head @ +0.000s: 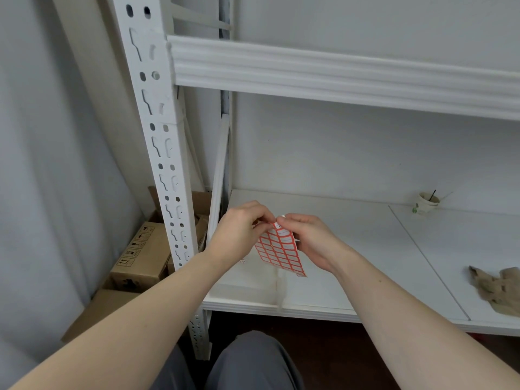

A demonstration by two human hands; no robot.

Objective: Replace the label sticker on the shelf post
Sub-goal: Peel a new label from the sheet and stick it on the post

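Pinched between both sets of fingertips, the sticker sheet [280, 250] hangs over the shelf board [351, 249]: the right hand [309, 240] holds its top edge while the left hand [242, 235] nips at the top corner, apparently picking at one label. To lift it cleanly, I would bend the backing away and peel slowly at a low angle. From the hands, the shelf post [166, 153] stands near, at about ten o'clock.
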